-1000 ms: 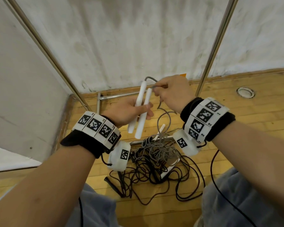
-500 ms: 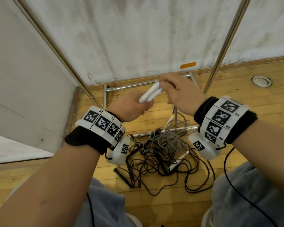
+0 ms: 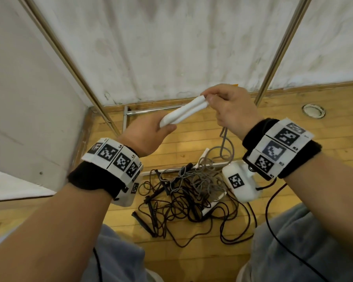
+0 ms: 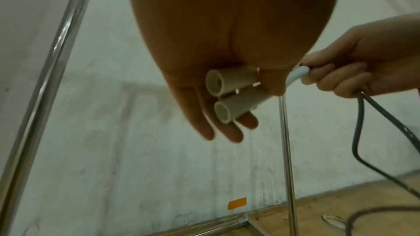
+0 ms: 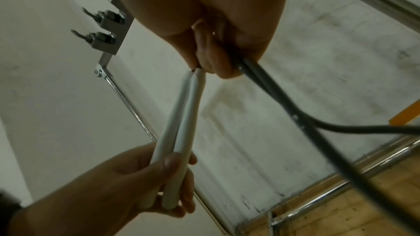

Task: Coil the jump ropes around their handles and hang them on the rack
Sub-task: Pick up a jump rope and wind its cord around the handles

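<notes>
Two white handles (image 3: 183,112) held side by side above the wooden floor (image 3: 192,139), slanting up from lower left to upper right. Left hand (image 3: 149,135) wrapped around their lower ends, thumb over the top, fingers underneath; from the left wrist view, both open butt ends (image 4: 223,96) poking out past the palm, one above the other. Left grip: closed around both handles.

Right hand (image 3: 230,110) at the upper tips of the handles, fingertips (image 5: 204,60) pinched right where the grey rope (image 3: 224,145) leaves them. Same hand curled around two strands of that rope, which drop from beneath the palm. Right grip: narrow, holding the rope at the handle tips.

Grey rope hanging down from the right hand into a tangled pile of jump ropes (image 3: 190,192) on the floor between the knees: grey cord on top, black cords and black handles (image 3: 149,218) spread beneath and around, a couple of further white handles half buried in it.

Chrome rack (image 3: 73,64) standing behind against the white wall, slanted uprights on both sides, base bar along the floor. Hooks (image 5: 100,22) visible high on the rack in the right wrist view, bare as far as visible. No rope wound around the held handles yet.
</notes>
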Motion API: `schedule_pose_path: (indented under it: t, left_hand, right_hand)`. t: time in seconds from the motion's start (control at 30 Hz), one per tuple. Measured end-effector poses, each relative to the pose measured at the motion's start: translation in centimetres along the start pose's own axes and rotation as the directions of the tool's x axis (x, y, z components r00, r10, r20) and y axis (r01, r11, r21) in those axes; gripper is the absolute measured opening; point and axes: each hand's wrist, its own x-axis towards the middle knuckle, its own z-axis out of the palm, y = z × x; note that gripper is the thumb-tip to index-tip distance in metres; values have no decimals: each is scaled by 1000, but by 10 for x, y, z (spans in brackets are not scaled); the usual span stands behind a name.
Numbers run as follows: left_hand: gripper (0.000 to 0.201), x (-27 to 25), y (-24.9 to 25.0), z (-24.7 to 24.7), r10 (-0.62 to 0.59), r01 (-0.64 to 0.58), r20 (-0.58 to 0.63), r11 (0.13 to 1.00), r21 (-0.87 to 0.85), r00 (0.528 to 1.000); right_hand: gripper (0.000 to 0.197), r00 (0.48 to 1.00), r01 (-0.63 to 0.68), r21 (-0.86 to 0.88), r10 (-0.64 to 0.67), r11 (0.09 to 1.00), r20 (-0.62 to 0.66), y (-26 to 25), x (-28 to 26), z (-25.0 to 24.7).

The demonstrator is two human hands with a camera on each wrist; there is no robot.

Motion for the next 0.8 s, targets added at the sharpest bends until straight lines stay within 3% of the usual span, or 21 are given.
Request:
schedule_pose_path:
  t: [0.1,0.2,0.4,0.57,0.8]
  left_hand:
    - [27,-3,4,-2,80,-81,-113,997,-8,990]
    - [31,-1,13,-4,127,-130,-144,991,-14,981]
    - [9,8,28,-12,49,-87,-154,964,-252,987]
    - [15,11,41,-17,-55,-105,-237,785,-610,970]
    - [14,15,53,-13,-217,-49,-200,553,-832,955]
  right_hand:
    - [19,999,-2,31,3,1000,-49,-1,3,-8]
    - [21,994,-49,149,63,988,-93,2,3,-11]
    - [24,988,-27,193,56,981,-146,-11,12,-11]
    - [22,991,4,36,0,999,-133,-13,12,-1]
    - [22,996,-24,-117,33,993,80,-14,3,11]
